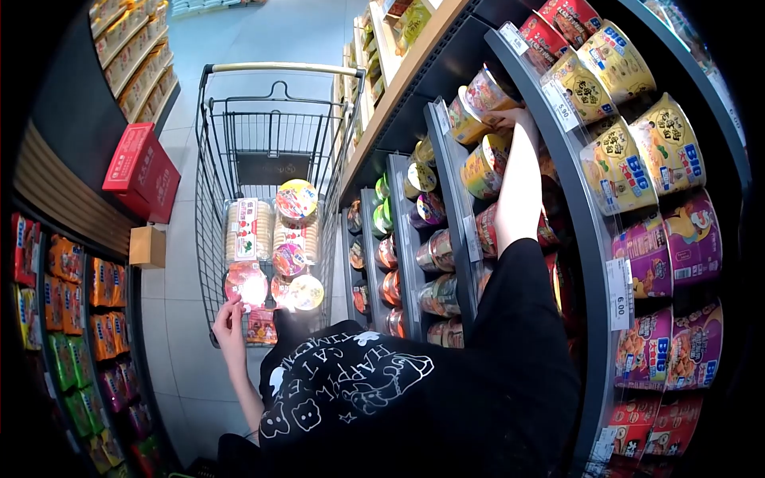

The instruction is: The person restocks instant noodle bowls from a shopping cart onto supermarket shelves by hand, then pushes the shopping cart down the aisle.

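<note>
Two runs of shelving flank you: the right-hand shelving (598,239), the largest, is stocked with tubs and cups on several levels, and the left-hand rack (86,319) carries orange, green and purple packets. Between them, your wire shopping cart (279,69) sits in the aisle, pale bar at its far end. A red box (143,171) is left of the cart, a smaller tan box (148,247) just nearer. Inside the cart, two clear packs (249,227) of pale round items lie side by side, with several round-lidded tubs (297,199) around and on them. Big yellow tubs (617,167) and purple tubs (693,239) fill the near right shelf. Your right hand (502,118) is in the shelving at the far right, fingers at a multicoloured cup (488,89), which is on the shelf beside other cups; can't tell whether they grasp it. Your left hand (229,315) is at the cart's near left side, fingers loosely curled near a red-lidded tub (245,275); can't tell whether they touch anything. Smallest: a 6.00 price tag (619,295), right shelf edge.
</note>
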Demonstrator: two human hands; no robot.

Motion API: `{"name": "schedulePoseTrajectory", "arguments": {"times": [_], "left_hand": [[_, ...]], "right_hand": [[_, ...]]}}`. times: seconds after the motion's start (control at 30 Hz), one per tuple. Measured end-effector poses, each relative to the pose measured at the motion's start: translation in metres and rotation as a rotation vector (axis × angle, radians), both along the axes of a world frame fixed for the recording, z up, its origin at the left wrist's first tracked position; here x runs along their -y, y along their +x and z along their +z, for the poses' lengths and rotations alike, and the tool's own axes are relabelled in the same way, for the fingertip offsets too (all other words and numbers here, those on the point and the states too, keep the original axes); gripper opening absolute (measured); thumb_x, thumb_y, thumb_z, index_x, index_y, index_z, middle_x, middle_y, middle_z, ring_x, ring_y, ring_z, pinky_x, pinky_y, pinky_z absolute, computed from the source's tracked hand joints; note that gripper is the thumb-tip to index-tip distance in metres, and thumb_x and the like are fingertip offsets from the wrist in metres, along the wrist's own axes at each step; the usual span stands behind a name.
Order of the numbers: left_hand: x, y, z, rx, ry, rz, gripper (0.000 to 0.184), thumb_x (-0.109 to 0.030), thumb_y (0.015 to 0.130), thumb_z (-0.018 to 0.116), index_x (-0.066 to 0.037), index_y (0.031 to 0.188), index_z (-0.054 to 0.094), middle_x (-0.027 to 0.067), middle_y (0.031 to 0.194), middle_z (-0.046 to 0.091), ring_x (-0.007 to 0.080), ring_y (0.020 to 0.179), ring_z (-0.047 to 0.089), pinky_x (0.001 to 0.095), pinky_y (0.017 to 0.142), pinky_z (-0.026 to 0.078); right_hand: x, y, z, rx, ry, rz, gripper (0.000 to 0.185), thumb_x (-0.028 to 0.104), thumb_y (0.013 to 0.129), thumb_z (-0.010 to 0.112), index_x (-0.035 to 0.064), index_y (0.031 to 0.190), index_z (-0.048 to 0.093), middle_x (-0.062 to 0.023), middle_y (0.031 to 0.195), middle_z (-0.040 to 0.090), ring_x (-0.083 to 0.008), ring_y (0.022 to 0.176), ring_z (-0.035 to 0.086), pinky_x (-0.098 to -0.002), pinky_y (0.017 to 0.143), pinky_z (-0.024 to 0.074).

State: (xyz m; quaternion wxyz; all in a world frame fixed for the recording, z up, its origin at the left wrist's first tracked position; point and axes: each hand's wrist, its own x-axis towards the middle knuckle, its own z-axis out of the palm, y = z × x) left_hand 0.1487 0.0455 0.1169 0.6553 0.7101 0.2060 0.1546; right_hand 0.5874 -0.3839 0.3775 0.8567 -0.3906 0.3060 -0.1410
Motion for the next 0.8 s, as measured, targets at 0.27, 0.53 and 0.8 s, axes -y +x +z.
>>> {"name": "schedulePoseTrajectory", "arguments": {"times": [0.27, 0.53, 0.8], "left_hand": [[0.011, 0.006, -0.001, -0.071, 0.194, -0.06, 0.017, -0.009, 0.081, 0.048, 0.005, 0.086, 0.054, 0.0086, 0.083, 0.057, 0.0121, 0.075, 0.052, 0.0237, 0.067, 0.04], [0.022, -0.001, -0.011, -0.194, 0.186, -0.063, 0.015, -0.008, 0.079, 0.048, 0.005, 0.085, 0.053, 0.0098, 0.079, 0.057, 0.0138, 0.067, 0.054, 0.0241, 0.061, 0.042], [0.04, -0.008, 0.001, -0.319, 0.255, -0.056, 0.014, -0.007, 0.077, 0.05, 0.003, 0.087, 0.054, 0.0112, 0.075, 0.057, 0.0186, 0.065, 0.056, 0.0272, 0.061, 0.044]], "right_hand": [[-0.009, -0.002, -0.015, 0.086, -0.103, -0.094, 0.039, 0.012, 0.069, 0.052, 0.0003, 0.105, 0.041, -0.0133, 0.106, 0.043, -0.0263, 0.097, 0.043, -0.0397, 0.083, 0.0362], [-0.158, -0.1, -0.202, 0.685, -0.808, 0.041, 0.027, 0.006, 0.073, 0.049, 0.0034, 0.099, 0.046, -0.007, 0.092, 0.05, -0.0108, 0.075, 0.047, -0.0209, 0.063, 0.041], [-0.268, -0.149, -0.438, -0.397, 0.454, 1.099, 0.028, 0.011, 0.077, 0.051, -0.0028, 0.1, 0.042, -0.0183, 0.102, 0.048, -0.0327, 0.093, 0.05, -0.0423, 0.082, 0.0434]]}}
